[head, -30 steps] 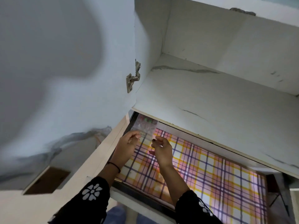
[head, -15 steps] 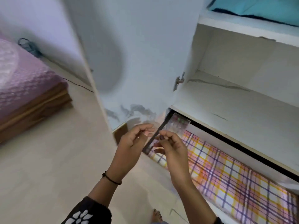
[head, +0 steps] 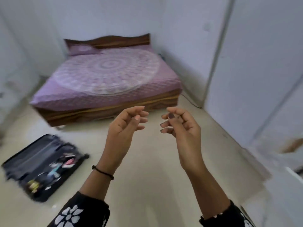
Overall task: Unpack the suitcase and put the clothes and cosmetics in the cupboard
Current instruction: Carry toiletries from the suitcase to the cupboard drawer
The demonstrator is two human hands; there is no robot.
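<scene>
My left hand (head: 126, 123) and right hand (head: 180, 125) are raised, fingers loosely curled, holding nothing, I judge free to fetch things. The suitcase (head: 41, 166) lies open by the floor's (head: 147, 169) left edge, small items inside.

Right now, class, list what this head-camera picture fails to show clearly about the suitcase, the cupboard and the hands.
1. Suitcase, head view: motion blur smears its contents, so single items cannot be identified.
2. Cupboard, head view: only blurred white outer panels show. The right edge cuts it off, so the shelves are out of sight.
3. Left hand and right hand, head view: both are empty, but the bottom edge cuts off the sleeves.
</scene>
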